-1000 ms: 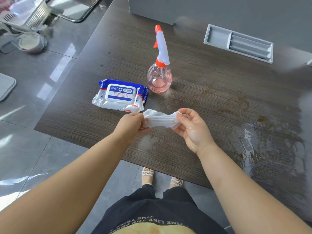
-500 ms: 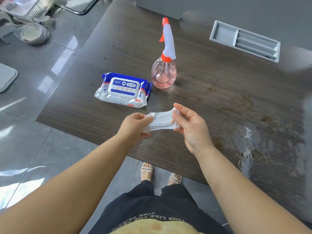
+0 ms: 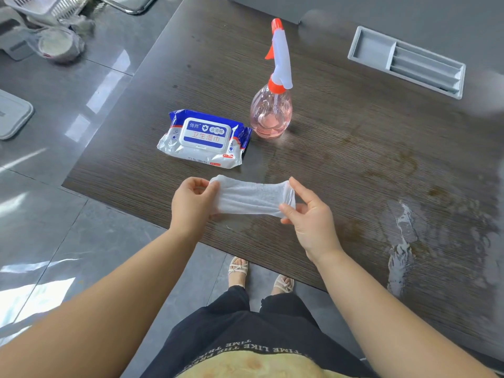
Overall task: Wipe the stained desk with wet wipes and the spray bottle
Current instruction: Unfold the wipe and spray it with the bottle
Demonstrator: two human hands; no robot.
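Observation:
A white wet wipe (image 3: 251, 197) is stretched flat between my two hands, just above the dark wooden desk (image 3: 341, 137) near its front edge. My left hand (image 3: 192, 203) pinches its left end and my right hand (image 3: 308, 216) pinches its right end. Behind the wipe lies a blue and white wet wipes pack (image 3: 204, 139) with its lid closed. A pink spray bottle (image 3: 272, 105) with a white and orange head stands upright to the right of the pack. Brown stains (image 3: 403, 162) and a wet foamy patch (image 3: 403, 241) mark the desk on the right.
A grey recessed cable tray (image 3: 409, 61) sits in the desk at the back right. On the grey tiled floor at the left are a white basket (image 3: 46, 6), a wrapped bowl (image 3: 58, 45) and a grey lid (image 3: 13, 113). My sandalled feet (image 3: 259, 274) stand under the desk's front edge.
My hands have moved apart and pulled the bunched wipe out into a wider, flatter strip. The pack and the bottle have stayed in place.

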